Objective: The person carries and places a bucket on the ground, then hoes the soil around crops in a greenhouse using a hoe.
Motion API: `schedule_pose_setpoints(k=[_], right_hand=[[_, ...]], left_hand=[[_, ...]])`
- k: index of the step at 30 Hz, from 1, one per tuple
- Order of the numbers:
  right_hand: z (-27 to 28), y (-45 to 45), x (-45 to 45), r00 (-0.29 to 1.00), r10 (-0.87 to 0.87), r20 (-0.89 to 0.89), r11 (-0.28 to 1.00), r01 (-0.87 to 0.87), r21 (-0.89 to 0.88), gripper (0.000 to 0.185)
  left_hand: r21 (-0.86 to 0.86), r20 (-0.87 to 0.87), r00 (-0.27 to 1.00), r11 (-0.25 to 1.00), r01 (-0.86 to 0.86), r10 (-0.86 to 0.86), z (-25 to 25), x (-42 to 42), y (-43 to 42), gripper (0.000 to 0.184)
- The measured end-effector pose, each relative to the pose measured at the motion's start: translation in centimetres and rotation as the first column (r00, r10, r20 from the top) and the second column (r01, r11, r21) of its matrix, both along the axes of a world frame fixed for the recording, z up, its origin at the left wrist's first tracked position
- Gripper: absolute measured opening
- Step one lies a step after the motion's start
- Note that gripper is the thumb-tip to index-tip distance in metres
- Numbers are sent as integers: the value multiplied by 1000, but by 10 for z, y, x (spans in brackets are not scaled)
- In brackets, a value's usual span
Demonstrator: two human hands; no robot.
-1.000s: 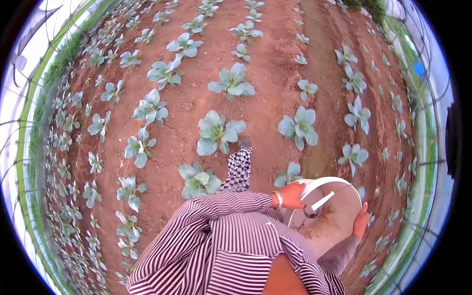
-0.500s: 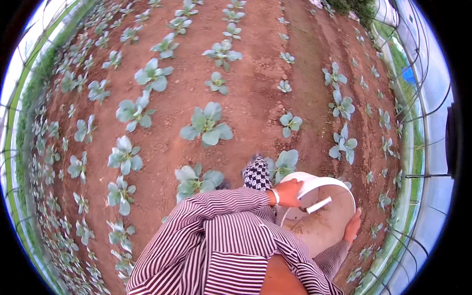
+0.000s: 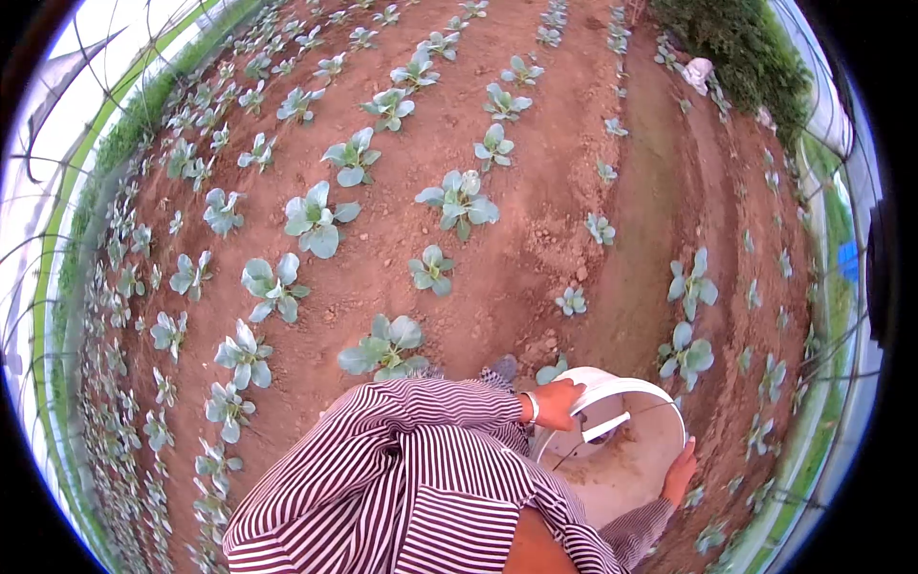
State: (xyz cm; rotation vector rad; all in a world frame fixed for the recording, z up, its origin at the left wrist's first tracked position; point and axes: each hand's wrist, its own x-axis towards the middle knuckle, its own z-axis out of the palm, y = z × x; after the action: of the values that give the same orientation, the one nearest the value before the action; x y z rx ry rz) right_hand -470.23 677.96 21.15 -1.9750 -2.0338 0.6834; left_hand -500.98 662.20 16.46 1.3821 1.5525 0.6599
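A white bucket point(image 3: 631, 386) is tilted against my right side, its mouth facing up toward me. My left hand point(image 3: 555, 404) reaches across and is closed over its near-left rim. My right hand point(image 3: 681, 471) presses against the outer wall on the far right, fingers partly hidden by the bucket. Inside lie brownish specks, and the white handle grip point(image 3: 606, 428) with its wire hangs across the opening. Just beyond the rim, a small leafy plant point(image 3: 552, 371) is partly covered by the bucket. Another leafy plant point(image 3: 384, 348) grows left of my feet.
Rows of blue-green leafy plants point(image 3: 461, 203) run along reddish-brown soil point(image 3: 516, 277). A furrow point(image 3: 655, 191) lies to the right. Dark green bushes point(image 3: 736, 57) and a whitish bundle point(image 3: 697, 76) stand at the far right. Pale sheeting and wires line both sides.
I have moved forward along the row; nearby plants slide down the view and the far bushes show more. Both hands keep their hold on the bucket.
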Motion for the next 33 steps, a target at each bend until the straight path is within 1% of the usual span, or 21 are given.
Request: schedule_pose_setpoints(k=[1,4,6,7,8,10,11,13,17,19,20,21,22,23,24,25,26,28,29,31,33], right_hand=[[6,16,-16,999,-36,-2,999,36,37,65],[-21,91,-35,996,74,-40,992,-70,107,65],[-6,117,-81,998,33,-54,994,-27,107,66],[1,132,-105,998,5,-58,994,2,110,66],[3,145,-118,999,14,-43,992,-8,127,67],[3,179,-146,999,36,-10,986,-34,161,67],[3,197,-158,999,-26,47,993,21,116,68],[-3,234,-189,997,-72,40,986,65,152,69],[-16,312,-248,991,-114,68,970,96,225,69],[-8,327,-312,982,-181,52,953,162,255,68],[-12,352,-323,980,-195,38,947,178,268,67],[-15,376,-333,978,-209,24,940,195,281,66],[-17,400,-344,975,-223,9,932,211,294,65],[-10,407,-350,959,-285,-4,939,280,202,65],[-18,430,-374,942,-330,-55,934,335,127,65],[-19,448,-405,937,-337,-91,905,349,242,64],[-5,472,-431,948,-300,-110,947,309,86,64],[-18,519,-478,944,-323,-71,915,331,233,64],[-13,538,-494,946,-321,-34,928,322,189,64],[-19,603,-548,951,-306,51,949,300,93,65],[-28,666,-587,963,-250,103,966,241,94,66]], left_hand=[[-5,5,1000,1000,-7,7,8,-11,16,78],[-13,3,999,999,-37,38,10,-45,68,79],[11,-6,999,999,-51,51,0,-68,102,79],[-30,0,1000,999,-22,22,2,-85,122,81],[-19,7,999,999,-41,41,-8,-93,137,81],[-26,5,999,999,-39,39,-4,-122,175,79],[-15,24,999,999,-30,30,-12,-135,196,79],[18,56,998,1000,-9,8,-33,-168,246,78],[90,64,995,994,66,-72,-54,-252,352,77],[71,24,980,978,196,-199,-58,-307,408,77],[82,2,973,970,228,-229,-63,-331,444,77],[140,10,969,960,243,-247,-67,-348,469,78],[138,29,971,963,232,-238,-63,-356,489,78],[121,29,969,963,242,-247,-55,-368,501,78],[126,-12,971,963,240,-240,-41,-399,528,78],[55,20,969,968,246,-247,-25,-427,550,78],[82,45,964,963,257,-261,-27,-451,576,79],[86,65,974,974,211,-217,-43,-492,623,79],[89,53,976,974,206,-211,-44,-505,637,79],[88,38,980,977,192,-196,-64,-552,688,78],[53,24,979,978,200,-201,-68,-596,744,78]])
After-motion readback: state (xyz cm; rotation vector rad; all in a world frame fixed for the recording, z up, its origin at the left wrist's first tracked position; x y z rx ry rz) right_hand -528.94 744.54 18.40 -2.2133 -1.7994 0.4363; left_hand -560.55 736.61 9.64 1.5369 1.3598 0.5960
